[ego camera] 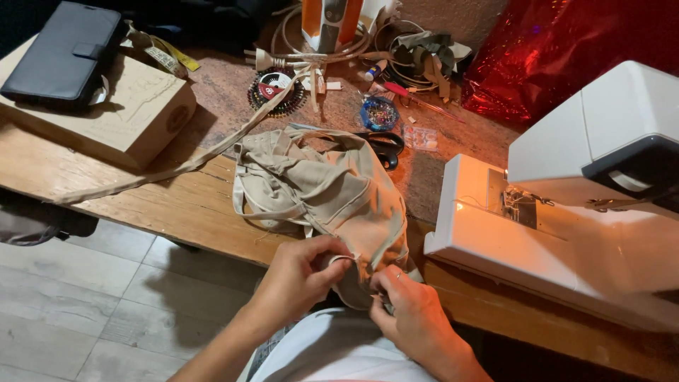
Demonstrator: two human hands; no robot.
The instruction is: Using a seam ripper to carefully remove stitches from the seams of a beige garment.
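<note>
Crumpled beige fabric bag [325, 191] (straps loose) on the wooden table edge, near end hanging over.

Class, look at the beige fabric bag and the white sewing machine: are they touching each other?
Apart. The head view shows a strip of bare wooden table between the beige fabric bag and the white sewing machine.

Single head-worn view, looking steeply down, close over the wooden table [177, 205] edge, floor at left
</note>
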